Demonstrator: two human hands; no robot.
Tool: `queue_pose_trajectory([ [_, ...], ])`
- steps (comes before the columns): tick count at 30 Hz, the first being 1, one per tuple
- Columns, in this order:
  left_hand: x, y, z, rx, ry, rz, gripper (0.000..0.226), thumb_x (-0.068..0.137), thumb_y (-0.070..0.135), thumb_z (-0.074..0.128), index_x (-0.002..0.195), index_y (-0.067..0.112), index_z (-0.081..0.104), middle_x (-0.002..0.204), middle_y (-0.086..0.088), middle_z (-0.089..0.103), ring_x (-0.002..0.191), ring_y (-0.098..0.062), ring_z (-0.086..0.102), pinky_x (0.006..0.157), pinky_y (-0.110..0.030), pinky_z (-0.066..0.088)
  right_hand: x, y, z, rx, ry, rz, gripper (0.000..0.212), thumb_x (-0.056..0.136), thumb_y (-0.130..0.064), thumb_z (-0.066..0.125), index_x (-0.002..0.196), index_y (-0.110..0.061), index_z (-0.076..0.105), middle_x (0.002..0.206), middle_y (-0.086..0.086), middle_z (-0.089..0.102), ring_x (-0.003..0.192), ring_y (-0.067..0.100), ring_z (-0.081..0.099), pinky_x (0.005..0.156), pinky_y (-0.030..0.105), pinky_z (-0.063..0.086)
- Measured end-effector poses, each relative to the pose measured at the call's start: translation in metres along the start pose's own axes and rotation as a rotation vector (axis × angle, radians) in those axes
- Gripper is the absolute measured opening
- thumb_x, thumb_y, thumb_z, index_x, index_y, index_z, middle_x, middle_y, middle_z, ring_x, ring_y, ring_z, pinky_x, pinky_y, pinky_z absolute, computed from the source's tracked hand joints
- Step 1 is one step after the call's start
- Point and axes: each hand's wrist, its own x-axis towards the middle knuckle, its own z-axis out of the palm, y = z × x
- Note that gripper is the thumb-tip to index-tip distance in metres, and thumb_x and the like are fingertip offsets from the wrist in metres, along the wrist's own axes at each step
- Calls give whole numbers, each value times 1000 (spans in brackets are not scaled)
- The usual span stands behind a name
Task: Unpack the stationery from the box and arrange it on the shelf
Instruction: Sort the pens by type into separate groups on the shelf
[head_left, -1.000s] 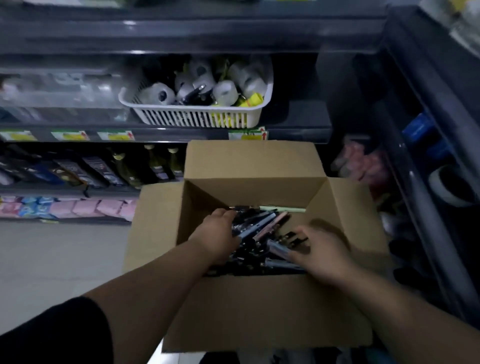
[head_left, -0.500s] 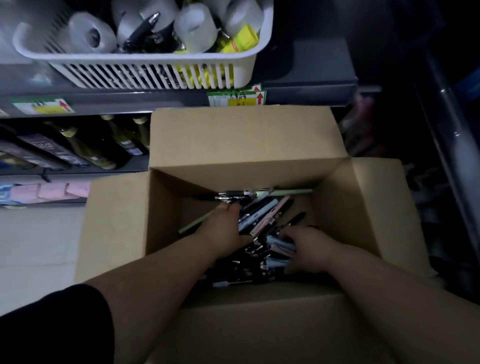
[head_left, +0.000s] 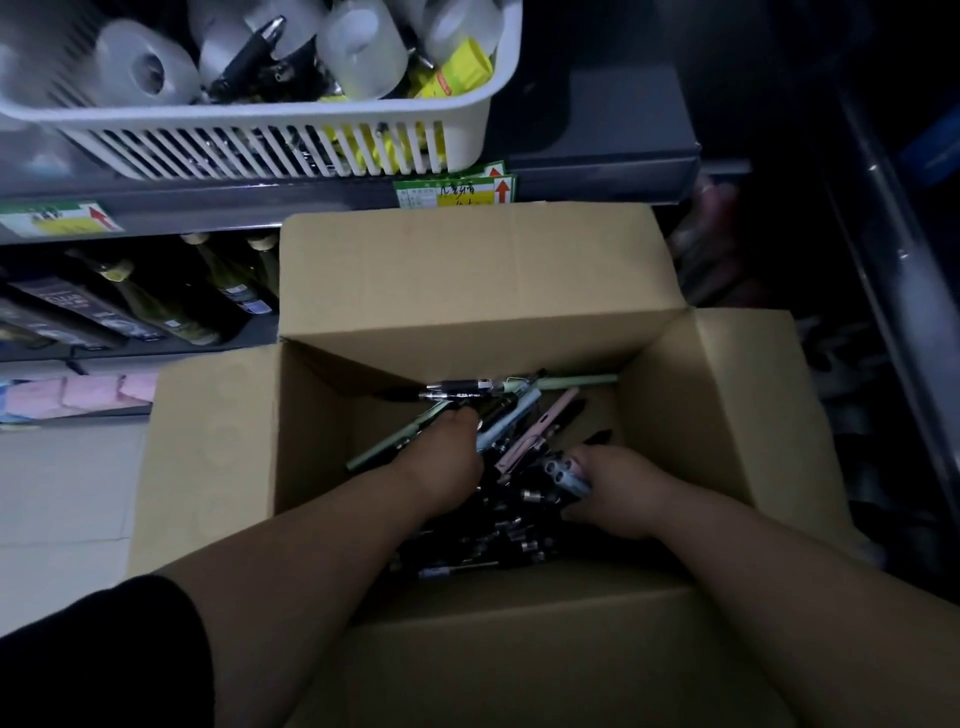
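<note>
A white basket (head_left: 260, 111) of tape rolls (head_left: 140, 67) sits on the shelf (head_left: 597, 130) above and beyond the open cardboard box (head_left: 218, 457), with price labels (head_left: 452, 189) along the shelf edge and dark bottles (head_left: 156, 306) on the lower shelf to the left. The box's far flap (head_left: 467, 270) stands up between the pens (head_left: 519, 525) and the shelf. The pens lie heaped on the box floor. The left grip (head_left: 447, 457) is sunk into the heap's left part, fingers buried, so I cannot tell whether it holds anything. The right grip (head_left: 618, 488), just to its right, is curled round a small bundle (head_left: 563, 470) of pens, blunt ends poking out far-left. Loose pens mostly run near-left to far-right; a pale green pen (head_left: 576, 382) lies crosswise along the far wall.
</note>
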Motion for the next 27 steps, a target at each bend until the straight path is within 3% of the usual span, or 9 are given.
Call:
queue_pose_trajectory([
  [2,-2,0,-2,-8,9,11,20,94,20,52,108,8,45,114,-16,55,93,-29,53,74,-31,38,-1,2,-2,46,36,-25,26,83,-29,73,92,-26,50,105,-1,59,98,18,55,72,21,33],
  [5,-9,0,-12,-9,30,22,27,95,32,53,110,11,45,100,-9,57,81,-21,49,68,-28,38,-8,2,-9,142,49,-53,37,80,-29,76,72,-28,40,76,-12,49,78,11,51,61,24,34],
  [9,-16,-1,-31,-10,79,31,34,91,47,55,101,16,45,84,-1,54,73,-18,53,61,-27,41,-26,-3,-19,397,42,-83,22,79,-28,77,82,-24,57,68,-11,53,59,1,48,56,19,38],
  [14,-24,6,-50,-124,82,54,36,90,50,55,102,17,49,76,2,54,62,-10,54,46,-22,38,-62,-7,-41,550,73,-70,17,80,-24,77,89,-18,64,75,-8,64,71,4,57,71,23,46],
  [19,-33,14,-67,-191,74,70,33,91,48,55,97,16,51,74,-2,55,60,-12,52,46,-24,36,-93,-11,-51,627,160,-71,12,83,-16,73,92,-16,65,75,-9,63,65,-2,55,62,11,44],
  [21,-38,15,-72,-187,81,78,34,91,48,55,98,16,51,72,-2,55,57,-12,51,45,-23,35,-105,-10,-52,660,211,-57,13,85,-18,71,96,-18,65,75,-12,64,69,-3,57,63,13,44],
  [27,-61,30,-80,-276,124,220,21,91,45,57,94,25,51,71,3,56,59,-8,53,43,-16,35,-140,-15,-54,1118,459,-96,21,94,-13,58,114,-18,62,86,0,64,81,6,61,73,17,48],
])
